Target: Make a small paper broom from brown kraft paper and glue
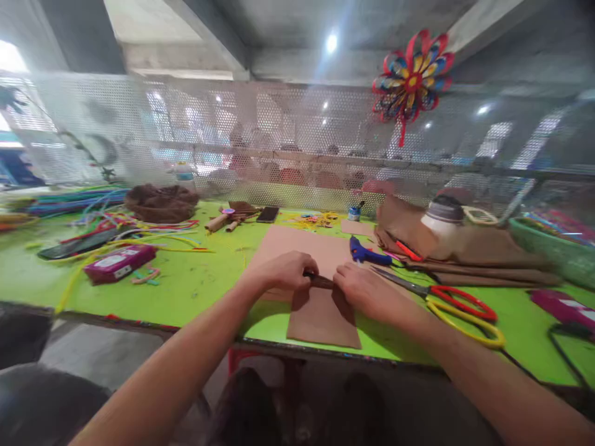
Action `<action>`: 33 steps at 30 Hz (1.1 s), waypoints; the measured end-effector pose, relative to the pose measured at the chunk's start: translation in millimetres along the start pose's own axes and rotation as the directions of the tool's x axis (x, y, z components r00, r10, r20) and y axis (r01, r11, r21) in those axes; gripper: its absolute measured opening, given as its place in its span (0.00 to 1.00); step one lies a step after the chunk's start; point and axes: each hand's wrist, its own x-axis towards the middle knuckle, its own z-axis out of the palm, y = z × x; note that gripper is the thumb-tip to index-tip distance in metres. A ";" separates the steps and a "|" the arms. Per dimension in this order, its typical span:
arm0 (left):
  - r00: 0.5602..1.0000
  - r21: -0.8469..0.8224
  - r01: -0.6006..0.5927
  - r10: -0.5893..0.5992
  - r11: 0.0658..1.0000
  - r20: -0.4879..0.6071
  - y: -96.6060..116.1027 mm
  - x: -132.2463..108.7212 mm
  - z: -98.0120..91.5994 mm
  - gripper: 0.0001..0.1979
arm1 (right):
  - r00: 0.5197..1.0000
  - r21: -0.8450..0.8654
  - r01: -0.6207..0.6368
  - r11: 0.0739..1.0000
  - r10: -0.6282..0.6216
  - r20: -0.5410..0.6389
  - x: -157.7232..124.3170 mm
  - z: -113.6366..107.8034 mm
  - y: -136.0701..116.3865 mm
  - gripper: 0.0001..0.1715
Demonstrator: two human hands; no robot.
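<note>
A brown sheet (324, 322), paper or thin cloth, lies near the table's front edge, its far end turned up into a dark roll (320, 281). My left hand (290, 271) pinches the left end of that roll. At the right end, my right hand (360, 285) has its fingers closed on it too. Beneath and beyond my hands a larger light-brown sheet (279, 241) is spread flat. Just past my right hand are a blue glue gun (367, 253) and large scissors (427, 291) with one red and one yellow handle.
Folded brown material (493, 257) and a white container (441, 217) stand back right, beside a green basket (548, 248). Left are a purple box (119, 264), coloured strands (83, 204) and brown rolls (217, 223). A phone (268, 215) lies behind. A perforated screen (279, 124) backs the green table (195, 285).
</note>
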 end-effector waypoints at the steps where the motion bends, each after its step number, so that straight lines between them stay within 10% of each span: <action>1: 1.000 -0.035 0.024 -0.024 0.999 -0.002 2.6 2.7 -1.2 0.15 | 1.000 -0.001 -0.013 1.000 0.013 -0.024 1.6 -0.7 -0.5 0.06; 19: 0.982 -0.423 0.180 -0.140 0.888 0.125 -2.5 2.4 -1.2 0.23 | 0.937 -0.068 -0.055 0.996 0.028 -0.349 15.6 9.9 -3.6 0.10; 26: 0.981 -0.466 0.192 -0.170 0.864 0.089 -6.9 2.0 -0.1 0.20 | 0.918 0.201 -0.069 0.977 0.141 -0.370 14.0 7.5 -2.7 0.10; 29: 0.986 -0.466 0.168 -0.158 0.869 0.060 -6.1 1.4 -1.2 0.19 | 0.881 0.516 -0.075 0.853 0.299 -0.366 16.7 5.4 1.8 0.16; 33: 0.994 -0.440 0.106 -0.105 0.892 0.027 -0.6 1.5 -2.6 0.18 | 0.865 0.854 -0.209 0.477 0.498 -0.066 19.3 5.3 12.2 0.17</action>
